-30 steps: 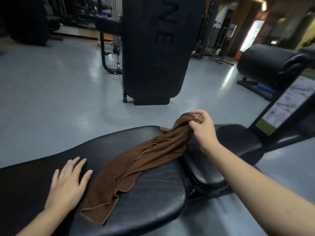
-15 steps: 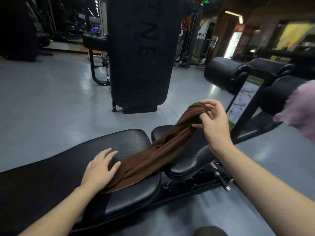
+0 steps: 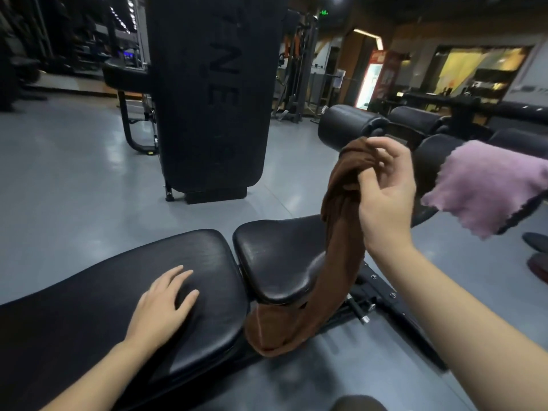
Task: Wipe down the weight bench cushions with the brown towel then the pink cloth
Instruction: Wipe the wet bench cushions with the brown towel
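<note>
My right hand (image 3: pixel 385 188) holds the bunched top of the brown towel (image 3: pixel 335 250) raised above the bench. The towel hangs down past the right edge of the small black seat cushion (image 3: pixel 275 256), its lower end dangling below the cushions. My left hand (image 3: pixel 164 304) lies flat with fingers spread on the long black back cushion (image 3: pixel 89 295). The pink cloth (image 3: pixel 486 185) is draped over a black padded roller (image 3: pixel 430 152) at the right, just beyond my right hand.
A tall black machine panel (image 3: pixel 210 93) stands on the grey floor (image 3: pixel 59 179) straight ahead. More black foam rollers (image 3: pixel 350 126) sit at the bench's far end. The bench's metal frame with bolts (image 3: pixel 373 295) shows under the seat. Weight plates (image 3: pixel 536 262) lie at the right edge.
My right hand has lifted the brown towel up and to the right, off the cushions, so it now hangs free. My left hand stays pressed on the back cushion, no longer touching the towel.
</note>
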Demonstrator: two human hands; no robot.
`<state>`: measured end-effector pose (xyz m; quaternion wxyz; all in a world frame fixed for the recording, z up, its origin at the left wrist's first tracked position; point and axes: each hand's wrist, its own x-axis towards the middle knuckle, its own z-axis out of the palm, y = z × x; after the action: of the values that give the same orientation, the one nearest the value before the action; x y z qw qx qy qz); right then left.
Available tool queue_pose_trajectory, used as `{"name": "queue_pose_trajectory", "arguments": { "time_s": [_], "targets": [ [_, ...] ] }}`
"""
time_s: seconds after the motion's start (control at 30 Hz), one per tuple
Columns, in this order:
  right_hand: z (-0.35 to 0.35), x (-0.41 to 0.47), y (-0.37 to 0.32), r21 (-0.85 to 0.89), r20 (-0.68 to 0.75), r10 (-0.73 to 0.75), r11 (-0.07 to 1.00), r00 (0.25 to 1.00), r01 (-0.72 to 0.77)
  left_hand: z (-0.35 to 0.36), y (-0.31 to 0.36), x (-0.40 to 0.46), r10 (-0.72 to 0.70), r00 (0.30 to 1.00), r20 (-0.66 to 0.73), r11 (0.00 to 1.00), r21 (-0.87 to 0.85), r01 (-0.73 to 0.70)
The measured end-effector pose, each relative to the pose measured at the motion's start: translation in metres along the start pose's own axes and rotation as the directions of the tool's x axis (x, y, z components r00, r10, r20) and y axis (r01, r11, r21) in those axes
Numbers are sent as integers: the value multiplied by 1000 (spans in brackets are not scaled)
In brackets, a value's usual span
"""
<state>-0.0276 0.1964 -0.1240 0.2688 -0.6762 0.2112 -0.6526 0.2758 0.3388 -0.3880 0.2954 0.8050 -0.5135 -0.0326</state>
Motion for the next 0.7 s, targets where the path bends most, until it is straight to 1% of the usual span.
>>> {"name": "queue_pose_trajectory", "arguments": {
  "time_s": [0.07, 0.13, 0.27, 0.33, 0.4, 0.43, 0.5, 0.53, 0.57, 0.6, 0.63, 0.67, 0.7],
  "targets": [
    [23, -2, 25, -125, 109, -26, 991, 994, 40, 0, -6, 3, -8, 1000, 14, 1000, 21, 8],
    [48, -5, 56, -224, 203, -22, 972, 979, 68, 1, -10, 7, 7, 999, 32, 999, 36, -8],
    [96, -7, 121, -309, 283, 70, 951, 956, 22, 14, -15, 11, 37, 998, 42, 997, 72, -40],
    [121, -10, 154, -351, 378, 125, 936, 918, 17, 18, -16, 13, 38, 999, 31, 997, 65, -40],
    [145, -18, 187, -408, 531, 166, 909, 831, 79, 21, -18, 13, 38, 999, 19, 998, 53, -39],
    [154, -24, 203, -432, 622, 176, 890, 763, 146, 22, -19, 13, 36, 999, 13, 999, 41, -36],
    [172, -35, 232, -444, 792, 207, 840, 574, 310, 22, -20, 12, 31, 1000, -3, 999, 21, -31],
    [181, -37, 244, -441, 848, 231, 807, 476, 394, 23, -21, 12, 32, 999, -7, 999, 18, -31],
    [189, -38, 256, -438, 882, 261, 763, 393, 475, 23, -22, 13, 35, 999, -8, 999, 19, -35],
    [197, -37, 265, -438, 897, 298, 709, 328, 553, 24, -23, 13, 38, 999, -10, 999, 22, -38],
    [204, -35, 272, -440, 898, 337, 651, 284, 618, 25, -24, 13, 42, 999, -11, 999, 24, -41],
    [209, -33, 277, -447, 890, 371, 601, 264, 663, 26, -25, 14, 44, 999, -8, 999, 26, -44],
    [214, -31, 280, -465, 877, 398, 566, 267, 681, 26, -25, 14, 46, 999, -5, 999, 26, -46]
  ]
}}
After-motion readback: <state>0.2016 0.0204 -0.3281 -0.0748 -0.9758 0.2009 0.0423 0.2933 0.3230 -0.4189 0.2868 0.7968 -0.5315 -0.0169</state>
